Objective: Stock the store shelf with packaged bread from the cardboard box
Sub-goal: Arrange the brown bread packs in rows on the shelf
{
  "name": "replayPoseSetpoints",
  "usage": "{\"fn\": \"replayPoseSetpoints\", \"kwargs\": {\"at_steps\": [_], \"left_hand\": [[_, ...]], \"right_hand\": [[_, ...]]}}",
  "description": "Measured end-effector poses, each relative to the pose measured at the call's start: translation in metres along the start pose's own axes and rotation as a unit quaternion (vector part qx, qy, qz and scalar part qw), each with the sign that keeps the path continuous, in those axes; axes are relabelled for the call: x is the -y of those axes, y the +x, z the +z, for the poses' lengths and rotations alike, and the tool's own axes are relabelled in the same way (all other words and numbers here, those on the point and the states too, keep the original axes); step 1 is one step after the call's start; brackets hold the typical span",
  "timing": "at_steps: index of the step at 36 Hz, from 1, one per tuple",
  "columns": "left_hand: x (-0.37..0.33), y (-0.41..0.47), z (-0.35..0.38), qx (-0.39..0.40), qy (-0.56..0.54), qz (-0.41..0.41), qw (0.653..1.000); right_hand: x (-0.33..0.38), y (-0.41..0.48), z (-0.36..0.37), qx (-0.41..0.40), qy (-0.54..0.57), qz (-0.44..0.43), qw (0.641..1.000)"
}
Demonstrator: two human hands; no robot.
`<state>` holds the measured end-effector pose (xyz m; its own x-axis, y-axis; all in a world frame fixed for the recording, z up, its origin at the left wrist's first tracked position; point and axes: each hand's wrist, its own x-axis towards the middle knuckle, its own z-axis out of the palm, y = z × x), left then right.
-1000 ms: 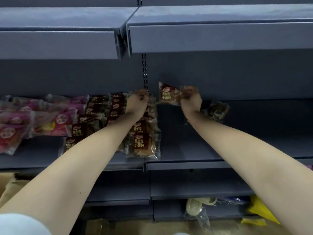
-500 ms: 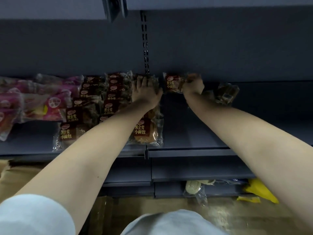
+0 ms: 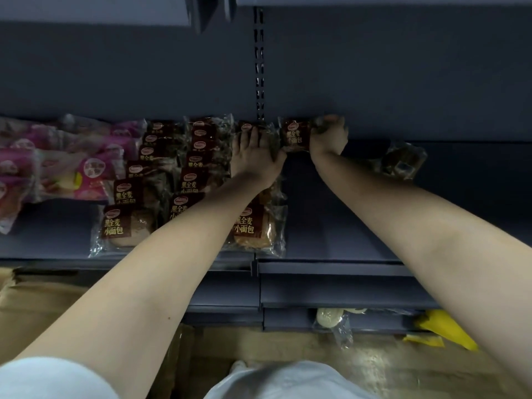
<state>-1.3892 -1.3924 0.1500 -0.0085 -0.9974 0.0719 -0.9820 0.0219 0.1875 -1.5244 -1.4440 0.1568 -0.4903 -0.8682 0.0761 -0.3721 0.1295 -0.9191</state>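
a brown-labelled bread packet [image 3: 295, 136] stands at the back of the shelf [image 3: 331, 226], against the rear wall, at about 12 o'clock in the view. the right hand [image 3: 328, 138] grips it from its 3 o'clock side, fingers curled round the wrapper's end. at the packet's 9 o'clock the left hand [image 3: 254, 155] lies flat, fingers straight, on the rearmost packets of a row, its thumb reaching toward the held packet's lower corner. three overlapping rows of the same brown packets [image 3: 190, 180] run from the rear wall to the shelf's front edge, out toward 9 o'clock of the left hand. further toward 9 o'clock lie pink packets [image 3: 57, 156]. at 4 o'clock of the right hand one loose packet [image 3: 403, 161] lies tilted, apart from the rows. a slotted upright [image 3: 259, 67] rises at 12 o'clock above the hands. the cardboard box [image 3: 37, 306] sits below the shelf at 8 o'clock; a clear bag of pale buns [image 3: 331, 319] and a yellow thing [image 3: 443, 326] lie low at 5 o'clock
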Motion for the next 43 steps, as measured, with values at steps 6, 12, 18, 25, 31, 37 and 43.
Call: {"fn": "replayPoseSetpoints", "kwargs": {"at_steps": [6, 12, 18, 25, 31, 37, 43], "left_hand": [[0.001, 0.000, 0.002, 0.002, 0.006, 0.002, 1.000], [0.002, 0.000, 0.002, 0.007, 0.004, 0.003, 1.000], [0.004, 0.004, -0.002, 0.010, -0.009, 0.011, 1.000], [-0.012, 0.007, -0.014, -0.035, -0.006, 0.076, 0.996], [-0.053, 0.003, -0.014, -0.050, -0.020, 0.146, 0.988], [-0.089, -0.006, 0.004, 0.025, -0.073, 0.186, 0.980], [-0.113, -0.007, 0.025, 0.143, -0.064, 0.200, 0.967]], "right_hand": [[-0.005, -0.002, 0.007, 0.034, -0.023, -0.014, 0.999], [-0.004, -0.005, 0.005, 0.043, -0.040, -0.030, 0.998], [0.000, -0.005, -0.011, 0.022, -0.035, -0.065, 0.997], [-0.005, 0.000, -0.054, 0.010, -0.081, -0.108, 0.991], [-0.027, -0.002, -0.096, 0.034, -0.173, -0.189, 0.966], [-0.044, -0.007, -0.131, 0.055, -0.189, -0.183, 0.963], [-0.051, -0.024, -0.151, 0.208, -0.206, -0.113, 0.950]]}}
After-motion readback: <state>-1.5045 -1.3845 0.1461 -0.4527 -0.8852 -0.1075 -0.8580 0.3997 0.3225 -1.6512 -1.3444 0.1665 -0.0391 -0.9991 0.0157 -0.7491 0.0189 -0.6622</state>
